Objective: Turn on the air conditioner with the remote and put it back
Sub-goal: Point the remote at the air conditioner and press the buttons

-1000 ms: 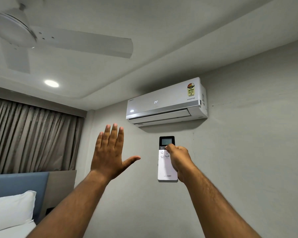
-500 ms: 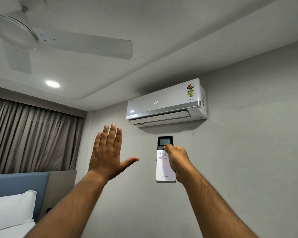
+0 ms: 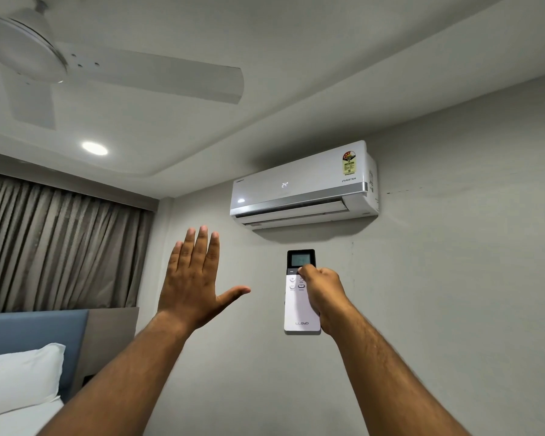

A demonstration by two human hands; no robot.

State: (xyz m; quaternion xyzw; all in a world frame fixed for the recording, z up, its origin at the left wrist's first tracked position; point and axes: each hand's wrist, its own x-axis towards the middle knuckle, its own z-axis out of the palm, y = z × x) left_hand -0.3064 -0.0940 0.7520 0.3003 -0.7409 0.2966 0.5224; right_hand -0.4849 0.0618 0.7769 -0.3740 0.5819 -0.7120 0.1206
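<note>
White plastic with a dark little screen on top — that is the remote (image 3: 301,297), held upright in the right hand (image 3: 323,297), just under the air conditioner (image 3: 302,187) so it can aim at it. Fingers wrap tight around it and the thumb sits on the buttons. The left hand (image 3: 193,280) is up, flat and open, holding nothing. The air conditioner shows 24 — it looks on.

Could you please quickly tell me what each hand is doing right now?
Left hand: open, fingers spread, holding nothing.
Right hand: closed around the slim white remote with a dark screen, thumb on its buttons.
</note>
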